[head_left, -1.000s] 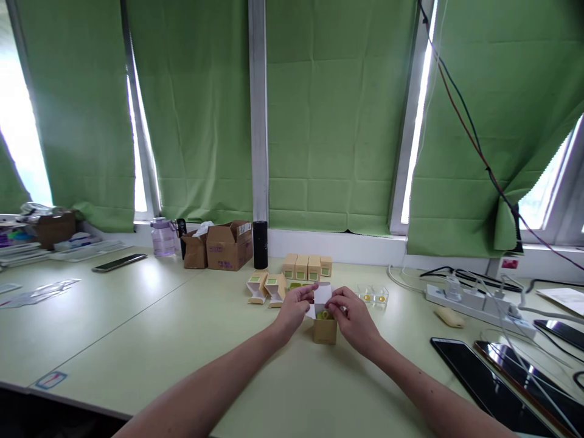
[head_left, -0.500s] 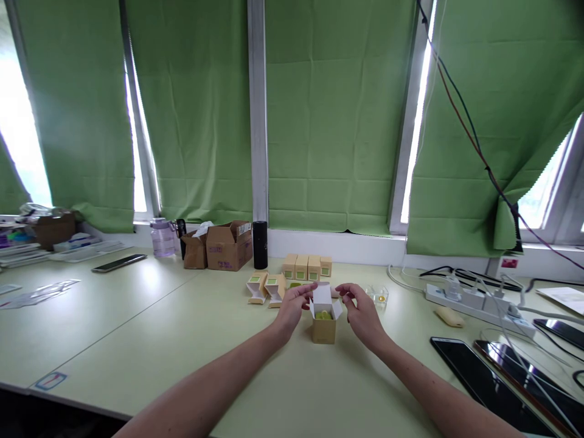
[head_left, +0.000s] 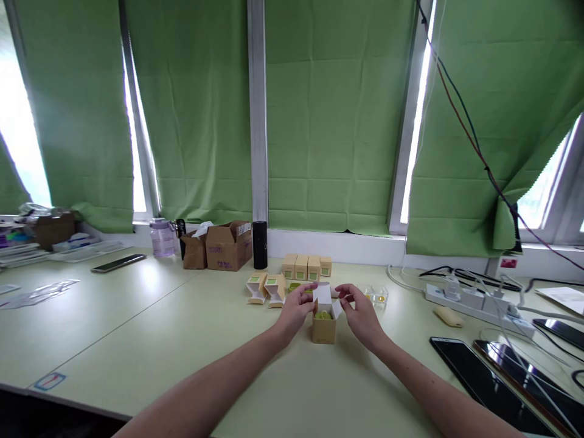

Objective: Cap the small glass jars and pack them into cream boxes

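A small tan cardboard box (head_left: 323, 330) stands upright on the table with its white top flaps open and a green-yellow object (head_left: 323, 315) inside. My left hand (head_left: 295, 310) is at the box's left side, fingers curled on the left flap. On the right, my right hand (head_left: 362, 313) pinches the right side flap. Behind them stand a row of closed tan boxes (head_left: 306, 267) and two open ones lying down (head_left: 266, 288).
Two brown cartons (head_left: 221, 244), a black cylinder (head_left: 260, 244) and a clear bottle (head_left: 162, 236) stand at the back left. Clear little cups (head_left: 376, 295), a power strip with cables (head_left: 474, 302) and dark tablets (head_left: 490, 381) lie to the right. A phone (head_left: 118, 263) lies far left.
My hands drew apart from the box top, leaving the flaps open, then closed back in on the side flaps. The box stayed in place.
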Demonstrator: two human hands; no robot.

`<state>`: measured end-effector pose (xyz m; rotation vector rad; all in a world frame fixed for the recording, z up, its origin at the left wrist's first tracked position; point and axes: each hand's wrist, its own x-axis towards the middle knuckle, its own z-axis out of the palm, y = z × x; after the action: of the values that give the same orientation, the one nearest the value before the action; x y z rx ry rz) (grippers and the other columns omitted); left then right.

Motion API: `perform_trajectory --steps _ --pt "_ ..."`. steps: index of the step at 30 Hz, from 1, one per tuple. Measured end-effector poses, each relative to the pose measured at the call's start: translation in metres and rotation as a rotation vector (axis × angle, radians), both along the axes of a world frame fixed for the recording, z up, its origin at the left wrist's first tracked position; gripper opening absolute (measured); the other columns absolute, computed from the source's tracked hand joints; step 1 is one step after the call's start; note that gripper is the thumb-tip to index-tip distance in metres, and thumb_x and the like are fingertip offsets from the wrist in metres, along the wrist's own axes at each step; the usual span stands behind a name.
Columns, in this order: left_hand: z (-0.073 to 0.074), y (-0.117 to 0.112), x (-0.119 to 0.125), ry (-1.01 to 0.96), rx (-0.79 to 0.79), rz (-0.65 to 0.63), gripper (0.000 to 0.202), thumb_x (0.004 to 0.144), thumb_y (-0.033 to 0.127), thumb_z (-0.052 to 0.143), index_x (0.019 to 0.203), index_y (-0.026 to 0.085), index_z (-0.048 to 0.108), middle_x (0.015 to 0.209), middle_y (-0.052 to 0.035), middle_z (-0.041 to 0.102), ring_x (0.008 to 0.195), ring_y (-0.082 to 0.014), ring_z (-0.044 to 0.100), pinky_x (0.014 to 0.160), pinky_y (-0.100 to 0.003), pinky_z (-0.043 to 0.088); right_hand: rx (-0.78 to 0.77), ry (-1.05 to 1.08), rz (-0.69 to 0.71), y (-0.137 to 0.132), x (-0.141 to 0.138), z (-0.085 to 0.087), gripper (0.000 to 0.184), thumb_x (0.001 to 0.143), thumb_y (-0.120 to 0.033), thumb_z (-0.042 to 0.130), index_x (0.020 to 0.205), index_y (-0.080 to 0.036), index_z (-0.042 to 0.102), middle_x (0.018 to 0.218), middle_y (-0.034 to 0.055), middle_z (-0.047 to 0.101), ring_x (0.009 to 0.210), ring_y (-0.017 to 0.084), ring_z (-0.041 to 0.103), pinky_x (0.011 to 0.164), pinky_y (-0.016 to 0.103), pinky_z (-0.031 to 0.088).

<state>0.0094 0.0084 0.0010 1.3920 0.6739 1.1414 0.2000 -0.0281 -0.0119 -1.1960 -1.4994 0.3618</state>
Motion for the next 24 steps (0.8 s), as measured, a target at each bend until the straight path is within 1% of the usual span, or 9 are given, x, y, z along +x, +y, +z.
perform_trajectory --steps 2,6,11,17,21,24 --pt "-0.0003 -0.0004 -0.0001 0.001 0.006 -0.004 0.057 0.066 0.01 0.066 0.122 0.011 0.06 0.08 -0.0039 0.072 0.077 -0.0176 0.066 0.075 -0.03 0.047 -0.003 -0.007 0.002 0.0004 0.0 -0.0005 0.025 0.087 -0.026 0.048 0.106 -0.022 0.065 0.1 0.0069 0.069 0.089 0.022 0.062 0.084 0.039 0.051" --pt "-0.0001 -0.0023 -0.0003 0.026 0.01 -0.006 0.057 0.068 0.013 0.072 0.123 0.013 0.059 0.09 -0.0075 0.074 0.088 -0.0213 0.068 0.083 -0.033 0.049 0.007 -0.004 0.004 0.0006 0.0002 -0.0015 0.025 0.085 -0.026 0.051 0.105 -0.022 0.065 0.098 0.0068 0.069 0.087 0.022 0.062 0.082 0.04 0.052" --pt "-0.0018 -0.0022 -0.0005 0.036 0.021 -0.008 0.06 0.067 0.015 0.076 0.124 0.014 0.058 0.095 -0.0095 0.075 0.092 -0.0229 0.069 0.085 -0.035 0.05 0.0 -0.009 0.009 -0.0005 -0.0003 -0.0015 0.026 0.082 -0.024 0.051 0.105 -0.023 0.064 0.097 0.0057 0.068 0.083 0.021 0.063 0.08 0.04 0.054" --pt "-0.0045 0.0 -0.0004 0.076 0.048 0.004 0.058 0.07 0.012 0.073 0.126 0.014 0.058 0.098 -0.0109 0.075 0.094 -0.0242 0.07 0.086 -0.035 0.051 -0.004 0.0 0.022 -0.0014 -0.0007 -0.0006 0.027 0.08 -0.023 0.053 0.105 -0.022 0.064 0.093 0.0044 0.068 0.081 0.02 0.063 0.077 0.038 0.054" --pt "-0.0057 0.0004 -0.0001 0.097 0.071 0.019 0.058 0.072 0.01 0.071 0.128 0.013 0.057 0.104 -0.0135 0.075 0.097 -0.0247 0.07 0.086 -0.035 0.051 -0.017 -0.003 0.032 -0.0022 -0.0007 -0.0006 0.027 0.081 -0.024 0.052 0.106 -0.022 0.063 0.092 0.0039 0.067 0.081 0.02 0.062 0.077 0.037 0.054" --pt "-0.0063 0.0004 -0.0005 0.122 0.086 0.031 0.057 0.073 0.01 0.071 0.129 0.013 0.057 0.105 -0.0142 0.076 0.098 -0.0254 0.07 0.088 -0.036 0.05 -0.019 0.005 0.042 -0.003 -0.0012 -0.0006 0.026 0.082 -0.026 0.054 0.107 -0.022 0.063 0.092 0.0042 0.067 0.081 0.02 0.063 0.075 0.037 0.053"
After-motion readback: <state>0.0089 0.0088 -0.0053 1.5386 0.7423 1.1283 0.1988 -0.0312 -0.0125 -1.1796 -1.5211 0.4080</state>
